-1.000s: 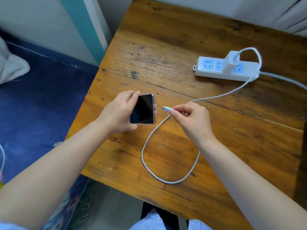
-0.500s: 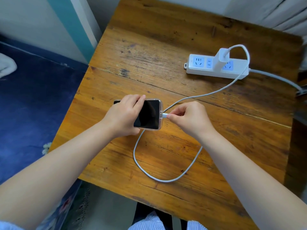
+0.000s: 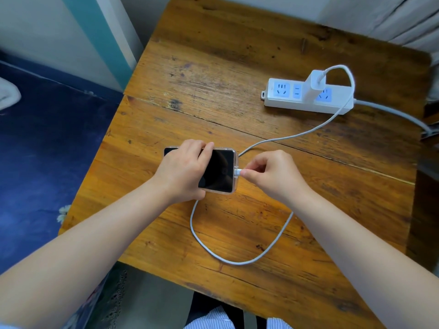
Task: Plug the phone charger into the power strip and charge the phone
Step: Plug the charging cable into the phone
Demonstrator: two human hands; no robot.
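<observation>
A worn wooden table [image 3: 213, 67] is seen from above, with two bare forearms reaching in from the bottom corners. A phone [image 3: 219, 170] in a clear case is held near the middle of the table, its dark screen facing up. It is gripped by the left hand [image 3: 181, 172], whose fingers are curled over the far edge while the thumb is pressed against the near edge; the phone's left half is hidden under this hand. The small white connector [image 3: 237, 172] of the charging cable [image 3: 237, 262] is pinched between the thumb and forefinger of the right hand [image 3: 273, 175], the remaining fingers being curled in. The connector is set against the middle of the phone's right-hand short edge; how far it is pushed in cannot be made out.

The cable is looped toward the table's near edge, then hidden under the right wrist. A white power strip [image 3: 306, 96] is laid toward the far right, well apart from the phone, and a white charger [image 3: 314, 85] is plugged upright into it. No brand names or readable writing are visible. The strip's grey cord [image 3: 392, 112] is cut off at the right edge.
</observation>
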